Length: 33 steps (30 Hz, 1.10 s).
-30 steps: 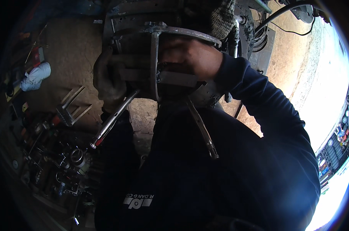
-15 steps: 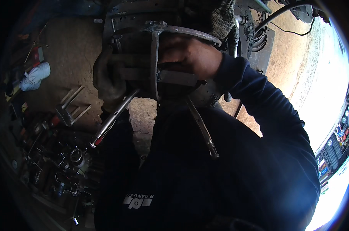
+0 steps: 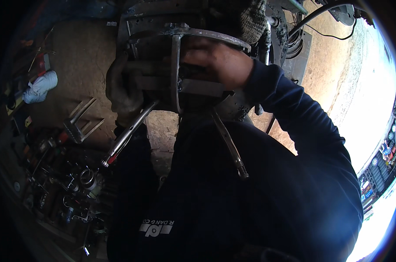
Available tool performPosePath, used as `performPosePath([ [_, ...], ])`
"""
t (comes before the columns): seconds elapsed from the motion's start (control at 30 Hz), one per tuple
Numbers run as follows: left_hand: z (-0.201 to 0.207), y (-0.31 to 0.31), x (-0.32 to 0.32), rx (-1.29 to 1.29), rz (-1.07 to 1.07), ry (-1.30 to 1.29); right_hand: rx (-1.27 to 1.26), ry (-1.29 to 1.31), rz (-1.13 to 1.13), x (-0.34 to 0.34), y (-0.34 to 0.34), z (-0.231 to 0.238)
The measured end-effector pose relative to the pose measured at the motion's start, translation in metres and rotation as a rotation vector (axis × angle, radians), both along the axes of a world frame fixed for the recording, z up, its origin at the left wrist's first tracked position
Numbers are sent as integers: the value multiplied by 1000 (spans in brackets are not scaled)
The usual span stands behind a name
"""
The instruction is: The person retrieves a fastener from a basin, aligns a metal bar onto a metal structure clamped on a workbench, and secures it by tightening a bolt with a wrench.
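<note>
In front of me is a dark metal frame (image 3: 176, 65) with a curved bar across its top, an upright and a flat crossbar (image 3: 202, 87). My left hand (image 3: 123, 85), in a dark, dim glove, is closed around the frame's left side. My bare right hand (image 3: 222, 63) reaches in behind the curved bar, right of the upright. Its fingers are bent and blurred, and whatever they touch is hard to make out. Two tools like locking pliers jut toward me from the frame's lower edge: the left pliers (image 3: 130, 133) and the right pliers (image 3: 230, 146). Their jaws are obscured.
A grey knitted glove (image 3: 253, 24) lies beyond my right hand. Past it are a thick black cable (image 3: 316, 16) and coiled wire (image 3: 295, 46). On the left are a small metal bracket (image 3: 78, 126), a white cloth bundle (image 3: 40, 86) and cluttered metal parts (image 3: 88, 179).
My right hand's fingers have shifted slightly inside the frame. The left hand, the frame and both pliers look almost unmoved.
</note>
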<state>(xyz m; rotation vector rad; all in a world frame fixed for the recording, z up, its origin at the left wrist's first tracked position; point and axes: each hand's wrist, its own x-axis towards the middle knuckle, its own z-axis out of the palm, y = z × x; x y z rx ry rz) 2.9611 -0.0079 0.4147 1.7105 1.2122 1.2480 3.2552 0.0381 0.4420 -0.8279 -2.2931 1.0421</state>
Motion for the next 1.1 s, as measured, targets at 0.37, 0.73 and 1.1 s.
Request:
performPosePath([
  [0.37,-7,-1,-8,15,11,73,-214,121,125,-5,10,-3],
  [0.73,-7,0,-6,-14,4,7,-202,101,100,-3,8,-10],
  [1.1,-6,3,-1,131,-30,40,-97,-73,194,2,8,-18],
])
